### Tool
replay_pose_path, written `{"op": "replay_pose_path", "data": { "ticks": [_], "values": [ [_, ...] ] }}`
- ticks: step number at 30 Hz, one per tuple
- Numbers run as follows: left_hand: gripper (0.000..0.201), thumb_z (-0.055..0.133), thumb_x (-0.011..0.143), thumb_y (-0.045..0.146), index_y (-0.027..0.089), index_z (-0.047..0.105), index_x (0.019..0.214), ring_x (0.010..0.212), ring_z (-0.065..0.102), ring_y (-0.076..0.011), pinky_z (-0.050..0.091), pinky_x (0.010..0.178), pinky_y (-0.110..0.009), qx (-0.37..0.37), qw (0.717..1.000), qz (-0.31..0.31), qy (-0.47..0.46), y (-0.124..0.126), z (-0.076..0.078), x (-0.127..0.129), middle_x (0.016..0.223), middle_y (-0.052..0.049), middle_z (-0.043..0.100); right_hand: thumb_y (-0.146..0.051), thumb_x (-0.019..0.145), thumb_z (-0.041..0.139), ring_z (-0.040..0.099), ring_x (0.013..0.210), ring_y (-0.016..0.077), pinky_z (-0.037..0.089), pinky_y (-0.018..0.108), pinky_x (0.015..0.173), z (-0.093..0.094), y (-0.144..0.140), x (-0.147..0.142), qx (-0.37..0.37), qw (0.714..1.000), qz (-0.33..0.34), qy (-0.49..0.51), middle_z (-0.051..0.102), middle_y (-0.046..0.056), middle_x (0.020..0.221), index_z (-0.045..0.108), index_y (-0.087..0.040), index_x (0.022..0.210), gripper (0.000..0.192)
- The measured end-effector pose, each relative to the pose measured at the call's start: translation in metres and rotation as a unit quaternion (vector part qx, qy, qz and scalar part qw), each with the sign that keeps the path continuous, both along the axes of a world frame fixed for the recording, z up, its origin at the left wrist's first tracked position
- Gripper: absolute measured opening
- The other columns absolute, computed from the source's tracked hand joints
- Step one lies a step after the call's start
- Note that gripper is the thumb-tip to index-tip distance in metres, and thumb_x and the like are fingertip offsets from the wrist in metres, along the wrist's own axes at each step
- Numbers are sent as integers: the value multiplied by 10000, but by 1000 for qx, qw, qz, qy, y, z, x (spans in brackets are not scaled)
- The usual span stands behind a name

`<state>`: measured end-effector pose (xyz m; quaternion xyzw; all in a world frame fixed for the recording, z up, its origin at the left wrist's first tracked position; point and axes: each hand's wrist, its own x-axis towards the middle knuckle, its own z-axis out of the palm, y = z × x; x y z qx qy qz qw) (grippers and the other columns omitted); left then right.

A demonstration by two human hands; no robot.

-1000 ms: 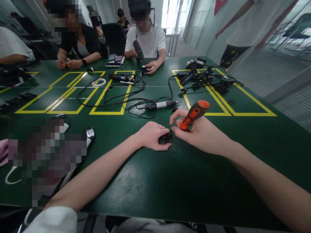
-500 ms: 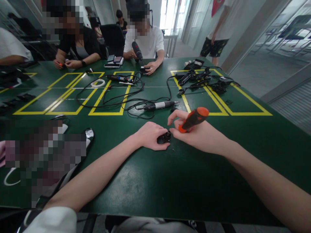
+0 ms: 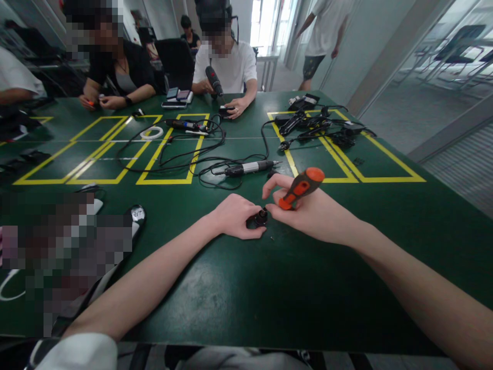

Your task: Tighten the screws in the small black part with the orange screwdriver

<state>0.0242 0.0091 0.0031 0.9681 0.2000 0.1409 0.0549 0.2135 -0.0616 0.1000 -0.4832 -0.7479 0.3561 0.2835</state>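
Observation:
My left hand (image 3: 239, 218) rests on the green table and is closed around a small black cylindrical part (image 3: 261, 218), with thumb and fingers on either side of it. A screwdriver (image 3: 302, 187) with an orange and dark grey handle is held in my right hand (image 3: 316, 216), its handle tilted up and to the right. The screwdriver's shaft is mostly hidden by my fingers, and my right fingertips are close beside the black part's top. On the table just below the part lies a tiny screw-like piece (image 3: 272, 238).
Beyond my hands lies a grey and black electric screwdriver (image 3: 248, 168) with a looped black cable. A second corded tool (image 3: 187, 125) and a white ring (image 3: 151, 133) are farther left. Tangled black cables (image 3: 319, 126) lie far right. A co-worker across holds a power drill (image 3: 214, 81).
The screwdriver's handle has turned, showing more orange on its side. My hands stay in nearly the same place. The view has shifted slightly, and the person walking behind has moved left.

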Motion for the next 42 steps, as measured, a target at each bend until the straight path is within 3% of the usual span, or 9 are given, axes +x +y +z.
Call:
{"op": "replay_pose_path", "data": {
  "ticks": [6, 15, 21, 28, 35, 42],
  "values": [
    [368, 613, 861, 506, 184, 621, 683, 575, 672, -194, 326, 527, -293, 0, 1000, 6, 14, -1, 2, 0, 618, -42, 698, -147, 754, 569, 467, 584, 131, 362, 270, 575, 3, 2, -4, 10, 999, 2, -33, 534, -35, 673, 581, -208, 836, 103],
    [346, 610, 855, 493, 190, 624, 690, 569, 661, -192, 296, 530, -295, -15, 1000, 13, 22, -2, 4, 1, 619, -31, 697, -133, 706, 563, 432, 583, 130, 340, 275, 563, 3, 2, -3, 2, 999, 13, -38, 492, -46, 660, 537, -215, 809, 134],
    [361, 617, 845, 518, 191, 639, 694, 555, 643, -193, 306, 525, -302, -7, 999, 16, 33, -2, 4, 1, 599, -43, 677, -174, 798, 554, 477, 638, 144, 382, 284, 620, 2, 3, -3, 30, 999, -2, -38, 554, -13, 739, 535, -213, 828, 53],
    [338, 614, 850, 499, 191, 635, 712, 584, 662, -189, 309, 530, -295, -13, 999, 16, 32, -3, 3, 1, 642, -28, 700, -102, 709, 565, 424, 577, 119, 344, 270, 575, 3, 2, -4, 26, 999, -6, -42, 469, -55, 686, 508, -221, 859, 200],
    [359, 604, 842, 511, 193, 622, 678, 557, 644, -192, 269, 524, -301, -13, 999, 22, 31, -2, 3, 1, 600, -38, 675, -171, 769, 563, 458, 638, 143, 378, 289, 609, 3, 2, -3, 21, 1000, -8, -18, 509, -21, 735, 501, -219, 815, 91],
    [354, 601, 846, 505, 189, 617, 686, 569, 637, -183, 269, 533, -295, -21, 999, 20, 32, -3, 4, 1, 620, -34, 680, -128, 715, 558, 440, 609, 133, 357, 292, 608, 5, 0, -3, 38, 998, 0, -41, 490, -39, 734, 506, -218, 883, 198]
  ]
}}
